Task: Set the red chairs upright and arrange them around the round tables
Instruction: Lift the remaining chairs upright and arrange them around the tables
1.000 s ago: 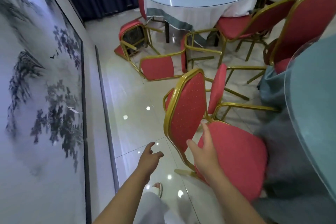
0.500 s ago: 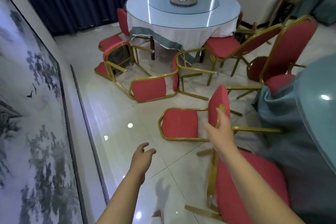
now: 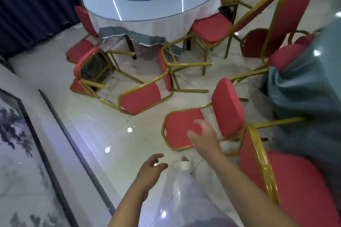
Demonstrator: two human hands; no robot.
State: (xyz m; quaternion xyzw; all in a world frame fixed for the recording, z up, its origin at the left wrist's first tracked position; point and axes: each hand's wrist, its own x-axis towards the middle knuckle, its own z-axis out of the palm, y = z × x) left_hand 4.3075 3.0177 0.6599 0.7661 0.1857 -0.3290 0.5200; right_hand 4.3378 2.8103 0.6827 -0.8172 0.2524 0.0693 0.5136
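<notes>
while neither hand holds anything, the head view shows the right hand (image 3: pixel 203 135), fingers spread, over the backrest pad of the nearest toppled red-cushioned, gold-framed metal chair (image 3: pixel 227 108); whether it touches, i cannot tell; that chair lies on its back, backrest flat on the floor, seat standing up, legs pointing right toward the teal-draped table (image 3: pixel 304 88); its long axis runs left to right across the person; the left hand (image 3: pixel 150 169), loosely curled and empty, sits lower and farther off, so the right looks better placed to lift; the glossy pale floor tiles (image 3: pixel 92 125) may let the legs slide; room is tight, with an upright red chair (image 3: pixel 295 190) just beside.
</notes>
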